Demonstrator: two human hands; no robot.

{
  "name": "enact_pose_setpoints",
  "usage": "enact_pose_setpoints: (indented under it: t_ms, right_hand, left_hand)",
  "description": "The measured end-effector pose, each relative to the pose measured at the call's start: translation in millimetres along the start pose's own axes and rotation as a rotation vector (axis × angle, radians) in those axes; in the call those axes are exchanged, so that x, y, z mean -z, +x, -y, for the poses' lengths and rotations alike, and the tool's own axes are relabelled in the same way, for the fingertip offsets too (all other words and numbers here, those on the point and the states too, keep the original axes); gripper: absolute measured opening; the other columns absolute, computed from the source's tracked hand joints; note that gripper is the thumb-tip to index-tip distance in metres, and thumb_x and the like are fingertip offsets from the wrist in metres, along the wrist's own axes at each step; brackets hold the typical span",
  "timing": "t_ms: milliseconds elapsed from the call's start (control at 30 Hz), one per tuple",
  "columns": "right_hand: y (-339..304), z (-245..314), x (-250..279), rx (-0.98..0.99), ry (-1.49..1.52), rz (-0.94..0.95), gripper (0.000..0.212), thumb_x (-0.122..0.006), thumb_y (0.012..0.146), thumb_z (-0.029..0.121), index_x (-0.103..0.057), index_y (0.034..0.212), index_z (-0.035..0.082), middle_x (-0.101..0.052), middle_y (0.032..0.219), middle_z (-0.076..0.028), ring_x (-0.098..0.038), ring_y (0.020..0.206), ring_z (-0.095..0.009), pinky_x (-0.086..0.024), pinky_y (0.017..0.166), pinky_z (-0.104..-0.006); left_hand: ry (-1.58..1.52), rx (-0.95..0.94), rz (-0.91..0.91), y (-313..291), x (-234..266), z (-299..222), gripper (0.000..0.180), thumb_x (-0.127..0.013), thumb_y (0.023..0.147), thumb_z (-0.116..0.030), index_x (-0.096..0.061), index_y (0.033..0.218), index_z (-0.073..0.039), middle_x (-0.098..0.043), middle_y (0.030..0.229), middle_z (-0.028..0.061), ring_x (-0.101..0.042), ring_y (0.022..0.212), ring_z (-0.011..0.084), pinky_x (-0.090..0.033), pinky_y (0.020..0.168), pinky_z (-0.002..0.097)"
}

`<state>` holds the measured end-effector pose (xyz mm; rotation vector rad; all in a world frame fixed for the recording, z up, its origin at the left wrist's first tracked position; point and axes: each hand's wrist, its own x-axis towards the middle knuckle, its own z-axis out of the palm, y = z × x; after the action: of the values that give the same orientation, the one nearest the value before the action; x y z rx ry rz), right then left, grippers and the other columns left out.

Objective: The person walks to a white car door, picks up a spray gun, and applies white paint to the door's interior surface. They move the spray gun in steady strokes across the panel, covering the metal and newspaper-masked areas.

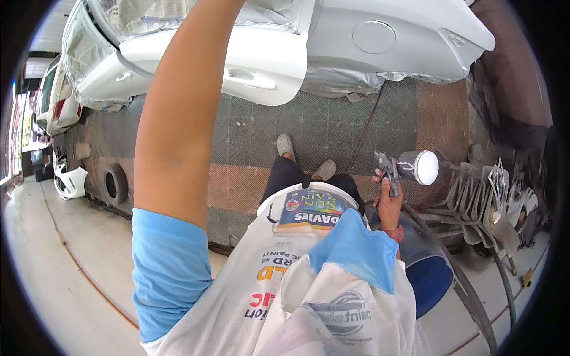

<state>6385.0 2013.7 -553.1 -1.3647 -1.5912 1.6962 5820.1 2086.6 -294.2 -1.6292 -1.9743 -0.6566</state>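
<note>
My right hand [389,207] is closed around the grip of a spray gun [389,173], held low at my right side. A round cup with a bright white top [426,168] is joined to the gun and tilts to the right. My left arm [180,113] reaches up across the picture toward the car, and its hand is beyond the upper edge. Past the arm stands a white car door [267,62] with a handle. Beside it is the car's grey-white rear panel [409,35] with a round fuel flap. Paper and film cover the windows.
Stacked chairs [469,202] and a dark blue drum [428,285] stand at my right. A tyre [115,184] and a white bumper [69,181] lie at the left, near another car [61,101]. A hose [365,133] crosses the dark mat [249,142].
</note>
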Motion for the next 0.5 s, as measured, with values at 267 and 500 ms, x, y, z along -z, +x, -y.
enact_pose_setpoints:
  t_ms: [267, 500]
  right_hand:
    - [4, -8, 4, -0.037, -0.074, 0.120, 0.057, -0.061, 0.116, 0.029, -0.047, 0.167, 0.007, -0.077, 0.132, -0.010, -0.073, 0.095, -0.009, -0.050, 0.052, -0.0234]
    - [-2, -2, 1, -0.091, -0.129, 0.197, 0.057, -0.061, 0.116, 0.028, -0.048, 0.168, 0.010, -0.076, 0.134, -0.010, -0.067, 0.085, -0.006, -0.048, 0.054, -0.0236]
  left_hand:
    - [0.007, 0.001, -0.041, -27, 20, -16, 0.044, -0.083, 0.090, -0.037, -0.078, 0.122, -0.007, -0.078, 0.123, 0.0179, -0.067, 0.127, 0.0381, -0.031, 0.128, 0.0570]
    - [-0.002, -0.073, -0.072, -48, 37, -15, 0.038, -0.081, 0.092, -0.035, -0.079, 0.119, -0.009, -0.079, 0.120, 0.0170, -0.068, 0.126, 0.0376, -0.028, 0.131, 0.0570]
